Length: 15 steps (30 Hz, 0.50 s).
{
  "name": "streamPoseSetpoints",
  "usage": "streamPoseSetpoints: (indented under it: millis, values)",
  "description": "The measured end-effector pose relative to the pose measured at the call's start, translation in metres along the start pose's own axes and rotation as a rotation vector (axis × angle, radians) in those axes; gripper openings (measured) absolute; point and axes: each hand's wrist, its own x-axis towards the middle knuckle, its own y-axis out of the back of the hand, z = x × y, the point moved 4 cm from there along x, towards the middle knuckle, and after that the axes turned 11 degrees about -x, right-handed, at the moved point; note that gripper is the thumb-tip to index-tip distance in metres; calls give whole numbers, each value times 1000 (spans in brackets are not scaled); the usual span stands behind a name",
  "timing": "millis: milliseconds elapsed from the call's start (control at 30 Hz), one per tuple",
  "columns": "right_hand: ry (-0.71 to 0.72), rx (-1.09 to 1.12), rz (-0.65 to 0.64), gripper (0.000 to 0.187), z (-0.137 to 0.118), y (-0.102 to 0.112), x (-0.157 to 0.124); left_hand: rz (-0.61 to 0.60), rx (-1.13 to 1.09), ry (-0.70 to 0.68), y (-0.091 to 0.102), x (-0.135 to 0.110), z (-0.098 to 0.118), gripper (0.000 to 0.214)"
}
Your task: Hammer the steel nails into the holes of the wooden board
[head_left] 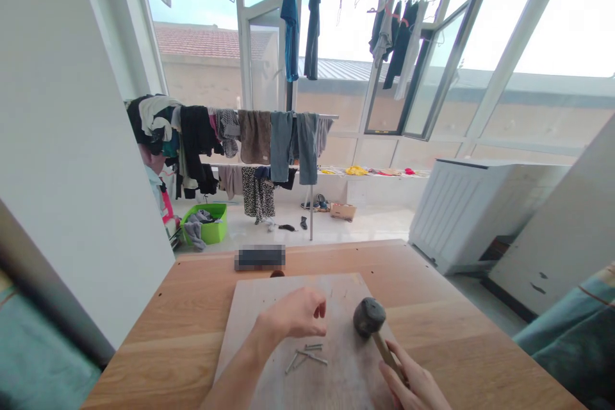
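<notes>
My right hand (pixel 416 377) is wrapped round the wooden handle of a rubber mallet (pixel 369 317). The mallet's black head is over the right side of a pale wooden board (pixel 235 327). Above the middle of that board, my left hand (pixel 295 314) has its fingers curled inward; whether anything small is between them cannot be seen. Several loose metal nails (pixel 307 355) lie in a small pile on the board, just below my left hand. Beyond the left hand, thin nails (pixel 345 293) appear to stand upright near the board's far edge.
The board lies on a wooden table (pixel 158 333). A blurred dark object (pixel 260 257) rests behind the board. Past the table are a drying rack with clothes (pixel 254 134), a green basket (pixel 218 224) and a white cabinet (pixel 446 211). A wall (pixel 62 141) borders the left side.
</notes>
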Motion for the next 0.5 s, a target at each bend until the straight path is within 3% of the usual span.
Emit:
streamPoseSetpoints:
  millis: [167,267,367,500]
  values:
    - [-53,-432,71,38,2,0,12,-163,235,2,-22,-29,7,18]
    - [-43,-650,-10,42,-3,-3,12,-196,299,16,-33,-30,14,11]
    - [-58,-723,-83,49,-8,-4,10,-228,333,-3,-36,-24,23,6]
    - [-43,-699,-57,47,-8,-5,9,-188,252,-8,-26,-19,27,6]
